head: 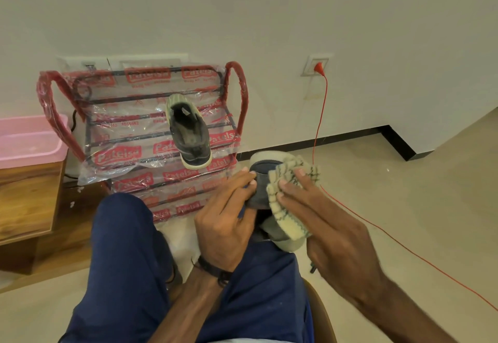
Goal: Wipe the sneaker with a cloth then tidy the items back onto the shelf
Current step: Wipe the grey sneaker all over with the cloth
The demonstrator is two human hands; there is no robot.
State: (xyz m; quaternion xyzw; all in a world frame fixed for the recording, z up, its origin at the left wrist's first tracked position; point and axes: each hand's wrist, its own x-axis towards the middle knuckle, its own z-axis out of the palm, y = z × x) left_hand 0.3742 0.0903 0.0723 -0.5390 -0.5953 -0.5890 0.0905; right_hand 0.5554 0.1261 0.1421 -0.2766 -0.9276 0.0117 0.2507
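Far L: pink tub (29, 140) sits on a wooden cabinet (29, 199), well apart from the work zone and not in use. Next: shoe shelf (140, 137), red frame w/ black rails, plastic wrap not removed, standing against the wall. A second sneaker (190, 133) rests on an upper rail, toe pointing toward the camera; judged parked there so it stays off the floor until its mate is returned. Centre: person seated, knees in blue trousers below the hands, so the work is done at lap height, no desk needed. Left hand (229, 216): grip closed on the sneaker (260, 183), fingers curled over the dark upper near the collar, thumb side hidden. Purpose: steadies the shoe and turns its side toward the other hand. Sneaker is held in the air just in front of the shelf's lower rails, pale sole facing away. Right hand (320, 218): grip closed on the cloth (291, 197), fingertips pressing the bunched pale cloth flat against the sneaker's side, approx. mid-length. Judged step: wiping in progress; tidy step not yet begun. Far R: red cable (319, 127) runs from a wall socket (318, 65) down across the floor, close behind the hands; possible snag pt. when the shoe goes back.
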